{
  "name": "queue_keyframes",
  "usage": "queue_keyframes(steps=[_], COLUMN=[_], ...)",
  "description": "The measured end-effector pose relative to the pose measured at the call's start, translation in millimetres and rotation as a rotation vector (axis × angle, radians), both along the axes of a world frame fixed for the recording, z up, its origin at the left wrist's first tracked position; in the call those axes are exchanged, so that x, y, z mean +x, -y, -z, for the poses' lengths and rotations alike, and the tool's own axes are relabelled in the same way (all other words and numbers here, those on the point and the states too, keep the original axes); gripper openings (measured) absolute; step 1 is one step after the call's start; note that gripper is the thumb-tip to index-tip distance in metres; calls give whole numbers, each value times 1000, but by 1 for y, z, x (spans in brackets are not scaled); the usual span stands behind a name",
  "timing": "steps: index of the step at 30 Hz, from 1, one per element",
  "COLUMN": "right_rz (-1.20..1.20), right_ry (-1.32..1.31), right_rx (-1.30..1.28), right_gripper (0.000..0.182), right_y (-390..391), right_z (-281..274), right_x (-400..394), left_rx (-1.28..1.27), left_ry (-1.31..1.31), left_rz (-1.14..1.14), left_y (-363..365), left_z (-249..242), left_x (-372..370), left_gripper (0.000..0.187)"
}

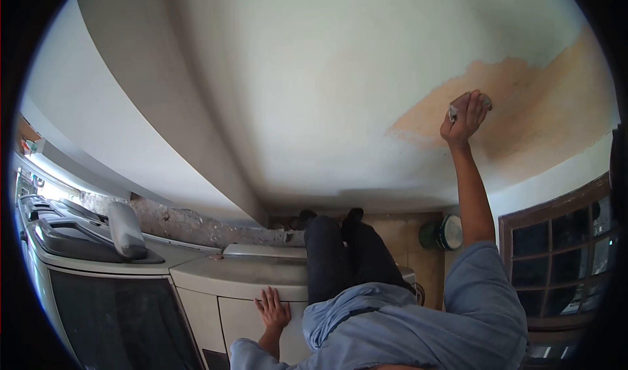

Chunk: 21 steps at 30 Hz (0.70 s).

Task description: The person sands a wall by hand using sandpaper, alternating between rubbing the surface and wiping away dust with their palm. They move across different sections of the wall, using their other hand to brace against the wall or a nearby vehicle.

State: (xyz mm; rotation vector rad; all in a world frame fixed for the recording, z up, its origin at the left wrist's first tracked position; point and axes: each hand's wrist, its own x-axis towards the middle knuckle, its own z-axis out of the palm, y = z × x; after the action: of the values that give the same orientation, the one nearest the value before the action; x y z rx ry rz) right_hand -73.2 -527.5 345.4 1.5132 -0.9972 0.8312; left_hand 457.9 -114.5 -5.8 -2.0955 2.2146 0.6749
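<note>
My right hand (466,118) is closed around a folded, brownish piece of sandpaper (462,100) with greyish edges, pressed against the wall (314,108). Around it, a peach-coloured patch (510,75) with an uneven border shows among the pale wall surface. The palm side of that hand is hidden, so only part of the sandpaper is visible. Low on the left, my left hand (273,312) lies flat with fingers apart on the light-coloured body panel of a vehicle (196,298). Nothing is in it.
The vehicle's side mirror (126,231) and dark window (124,317) are at the left. A pale pillar (131,108) juts out from the wall. A green bucket (449,232) with a whitish lid or top stands by the wall's foot. A brown-framed window (556,246) is at the right.
</note>
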Motion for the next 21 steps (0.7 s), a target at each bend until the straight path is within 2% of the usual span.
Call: queue_keyframes(steps=[5,7,9,14,15,16,17,18,19,20,21], right_rz=[-2,-2,10,21,-36,-98,-62,82,-87,-563,-429], right_ry=[-13,-7,31,52,159,267,403,347,188,36,-297], right_rx=[-13,63,71,176,165,152,91,121,444,624,418], right_gripper=[51,50,50,53,55,57,54,52,48,45,40], right_y=[5,-3,-8,-27,-25,-21,-16,-10,-13,-9,-17], right_z=[-4,-2,-1,-16,-14,-13,-11,-1,0,-5,2], right_x=[-5,0,4,17,23,33,55,77,99,113,127], left_rx=[13,-5,-95,-190,-183,-293,-318,-454,-594,-684,-731], left_ry=[-36,-34,60,11,-37,-180,-182,-192,-196,-197,-198], left_rz=[-23,-54,-26,-38,-67,-136,-127,-82,-35,30,82], left_y=[0,2,-1,5,16,33,59,94,133,174,215], left_z=[10,10,15,14,16,17,9,-9,-35,-71,-105], left_x=[0,-4,-4,3,1,1,0,-6,-14,-25,-33], left_gripper=[73,71,70,59,55,49,49,49,49,53,57])
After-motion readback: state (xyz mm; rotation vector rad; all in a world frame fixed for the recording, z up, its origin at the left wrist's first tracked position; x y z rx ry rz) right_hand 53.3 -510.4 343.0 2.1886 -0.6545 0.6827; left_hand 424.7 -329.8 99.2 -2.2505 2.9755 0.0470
